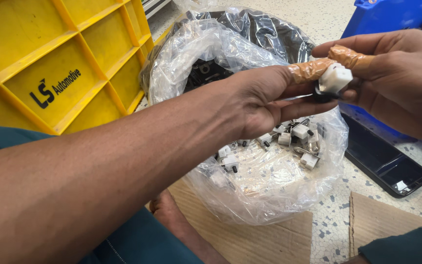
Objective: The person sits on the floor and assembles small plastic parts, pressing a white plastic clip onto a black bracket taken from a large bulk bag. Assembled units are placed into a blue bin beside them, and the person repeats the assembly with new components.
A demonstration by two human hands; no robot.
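Above a clear plastic bag (269, 195) of small white parts, one white plastic part (335, 78) is pinched by both hands.

A yellow crate (59, 58) with a dark printed label is seen at left, a blue bin (391, 14) at right; the part is gripped between the tape-wrapped fingers of the left hand (260, 100) and right hand (396, 80).

White plastic part (335, 78) between taped fingers (308, 71)
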